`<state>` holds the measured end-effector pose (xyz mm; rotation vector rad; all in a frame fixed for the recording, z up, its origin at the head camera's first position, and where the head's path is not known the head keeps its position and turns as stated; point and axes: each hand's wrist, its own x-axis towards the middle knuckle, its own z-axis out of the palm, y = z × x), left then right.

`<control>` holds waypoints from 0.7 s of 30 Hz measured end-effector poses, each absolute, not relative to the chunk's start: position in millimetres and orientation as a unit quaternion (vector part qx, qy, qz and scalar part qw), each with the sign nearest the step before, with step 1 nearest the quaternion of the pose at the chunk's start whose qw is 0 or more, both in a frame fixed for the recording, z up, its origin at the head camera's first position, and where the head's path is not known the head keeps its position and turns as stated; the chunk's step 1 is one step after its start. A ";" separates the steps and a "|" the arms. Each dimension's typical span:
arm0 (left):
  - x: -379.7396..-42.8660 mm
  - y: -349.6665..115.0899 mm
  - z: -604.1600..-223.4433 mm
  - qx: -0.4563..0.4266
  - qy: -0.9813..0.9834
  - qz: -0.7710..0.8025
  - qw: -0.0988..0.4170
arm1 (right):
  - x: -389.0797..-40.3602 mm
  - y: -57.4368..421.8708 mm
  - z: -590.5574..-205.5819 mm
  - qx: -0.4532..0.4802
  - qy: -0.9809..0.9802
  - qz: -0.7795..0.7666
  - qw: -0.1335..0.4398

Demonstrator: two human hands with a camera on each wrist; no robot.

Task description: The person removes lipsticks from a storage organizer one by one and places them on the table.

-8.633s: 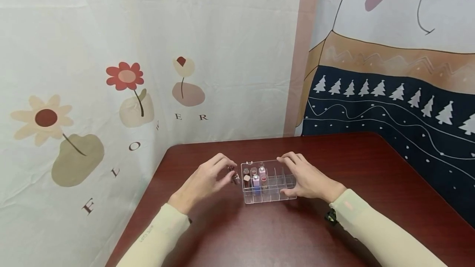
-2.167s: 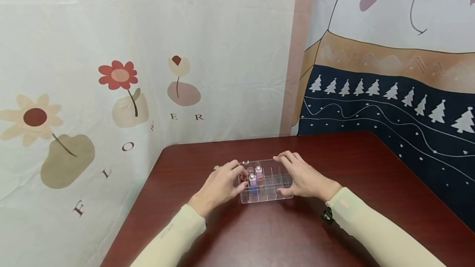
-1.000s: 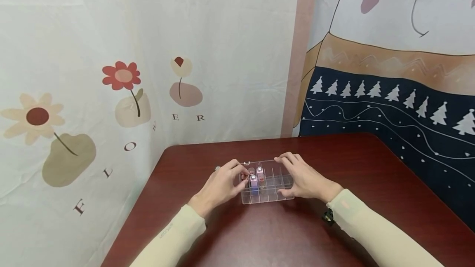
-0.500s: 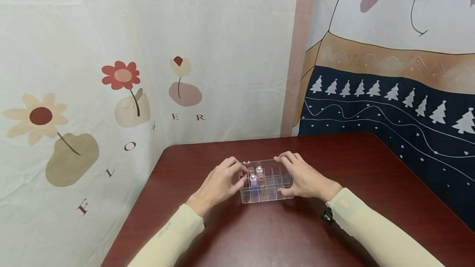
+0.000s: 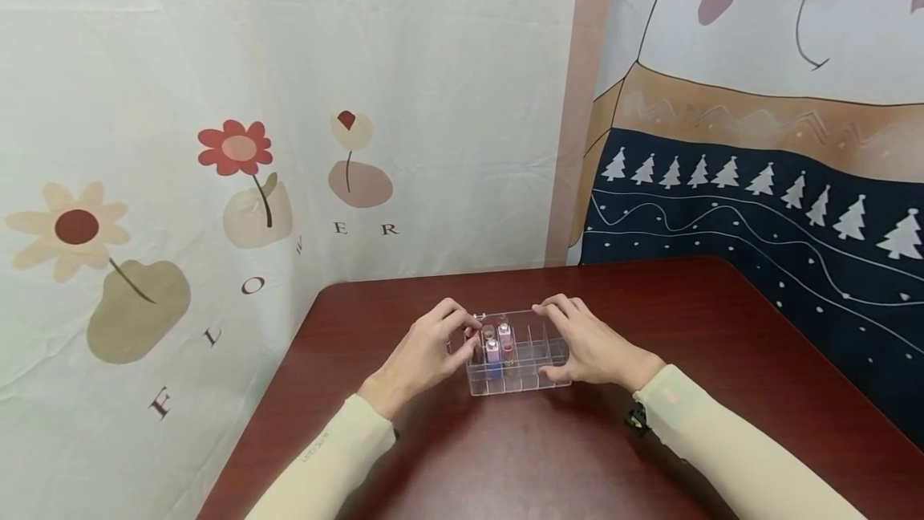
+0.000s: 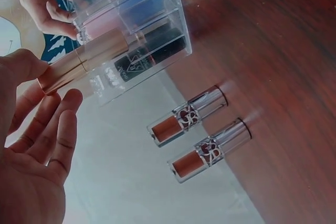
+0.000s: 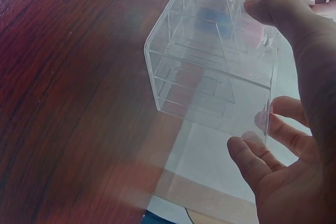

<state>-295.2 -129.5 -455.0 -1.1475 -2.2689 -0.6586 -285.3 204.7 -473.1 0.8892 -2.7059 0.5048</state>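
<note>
My left hand (image 5: 426,351) is at the left end of a clear plastic makeup organizer (image 5: 530,375). In the left wrist view, its thumb and fingertips pinch the end of a rose-gold lipstick tube (image 6: 84,59), whose other end overlaps the leftmost column of compartments. A black-based tube (image 6: 152,56) stands in that column. Beside it is a pink-and-blue tube (image 5: 494,355), with another pink-capped tube (image 5: 504,334) behind. My right hand (image 5: 599,347) grips the organizer's right end, thumb at the front and fingertips at the back edge.
Two lip gloss tubes with silver caps, one (image 6: 186,116) nearer the organizer and the other (image 6: 210,150) farther out, are on the dark red table (image 5: 476,464) at its left. Printed cloths (image 5: 462,103) hang behind the table.
My left hand was left of the organizer with a small tube, then reached into its left column. Now its fingers are slightly higher, with the lipstick tube showing. My right hand keeps its grip.
</note>
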 end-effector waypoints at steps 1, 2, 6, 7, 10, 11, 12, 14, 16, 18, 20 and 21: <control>-295.2 -129.4 -454.5 -0.424 -0.833 -0.245 0.256 | -285.3 204.7 -473.2 0.305 -0.928 0.173 0.124; -295.0 -129.2 -453.8 -0.426 -0.831 -0.248 0.258 | -285.2 204.7 -473.3 0.304 -0.929 0.174 0.123; -294.4 -129.2 -451.1 -0.433 -0.820 -0.260 0.268 | -285.1 204.8 -473.4 0.303 -0.929 0.175 0.123; -294.4 -129.6 -451.0 -0.434 -0.818 -0.263 0.270 | -285.2 204.7 -473.5 0.304 -0.928 0.175 0.124; -294.8 -131.3 -450.6 -0.431 -0.817 -0.270 0.271 | -285.3 204.4 -473.7 0.305 -0.928 0.174 0.125; -295.1 -131.9 -450.4 -0.431 -0.817 -0.272 0.270 | -285.3 204.3 -473.8 0.305 -0.928 0.173 0.125; -295.2 -132.6 -450.1 -0.428 -0.818 -0.275 0.267 | -285.3 204.2 -473.8 0.305 -0.928 0.173 0.125; -295.6 -133.8 -449.4 -0.424 -0.821 -0.278 0.263 | -285.3 204.1 -473.5 0.305 -0.928 0.172 0.125; -296.0 -134.6 -448.5 -0.422 -0.822 -0.282 0.260 | -285.2 204.0 -473.2 0.304 -0.929 0.174 0.125; -296.2 -135.2 -447.9 -0.420 -0.823 -0.284 0.257 | -285.1 204.0 -472.9 0.301 -0.929 0.174 0.123; -296.5 -135.5 -447.3 -0.422 -0.821 -0.283 0.261 | -284.9 204.0 -472.8 0.300 -0.930 0.176 0.122; -296.6 -135.7 -447.0 -0.423 -0.819 -0.283 0.264 | -284.9 204.0 -472.8 0.300 -0.930 0.177 0.121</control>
